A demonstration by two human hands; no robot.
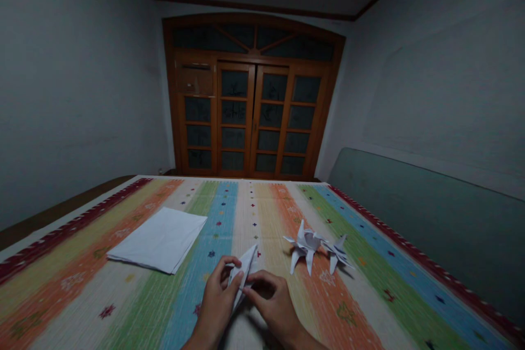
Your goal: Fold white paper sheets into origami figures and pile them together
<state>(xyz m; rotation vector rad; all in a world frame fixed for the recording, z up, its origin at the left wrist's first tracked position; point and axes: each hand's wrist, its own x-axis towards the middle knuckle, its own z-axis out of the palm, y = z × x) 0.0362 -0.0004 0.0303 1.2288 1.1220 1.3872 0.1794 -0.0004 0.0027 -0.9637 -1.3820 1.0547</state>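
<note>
Both hands meet low in the middle of the picture over a striped cloth [123, 295]. My left hand [215, 301] and my right hand [273, 301] pinch a narrow, pointed piece of folded white paper [245, 268] between them, its tip pointing away from me. The fingers of both hands are closed on the paper's near end. To the right of the hands lie two finished white paper figures [315, 249], with spiky legs and wings, side by side on the cloth.
A stack of flat white sheets [159, 240] lies to the left of the hands. A green headboard or panel [418, 213] runs along the right edge. Wooden glazed doors [252, 115] close off the far wall.
</note>
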